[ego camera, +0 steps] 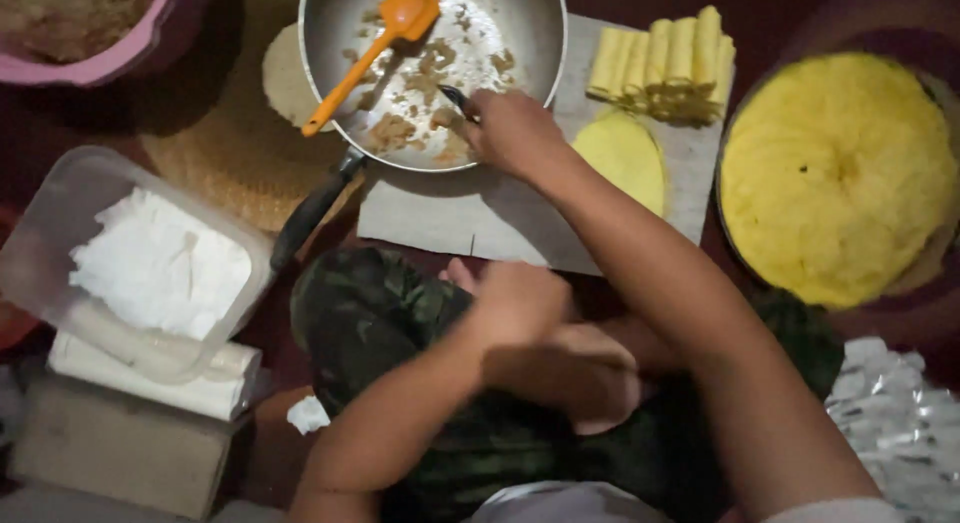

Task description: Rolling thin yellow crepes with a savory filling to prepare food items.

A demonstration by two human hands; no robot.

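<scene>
- Head view, looking down: the right hand [515, 133] reaches to 12 o'clock, fingers closed around a small dark utensil [458, 100] whose tip rests among brown filling in the metal pan [520, 33].
- The pan sits at the top centre on the grey board [450, 223]; its dark handle [310, 211] points toward 7 o'clock, and an orange spatula [385, 43] lies inside it, blade toward 12 o'clock.
- The left hand [515, 298] rests at the centre over the lap, on camouflage-patterned cloth [370, 323]; fingers curled loosely, and whether it holds anything cannot be told.
- At 1 o'clock on the board, a row of yellow rolled wrappers [665, 58] lies side by side; just below, one flat yellow wrapper [625, 158] lies beside the right wrist.
- At 3 o'clock, well apart from the pan, a round stack of yellow wrappers [835, 173].
- At 9 o'clock, a clear plastic container [60, 213] holds white sheets [160, 268].
- At 11 o'clock, a pink bowl [110, 63].
</scene>
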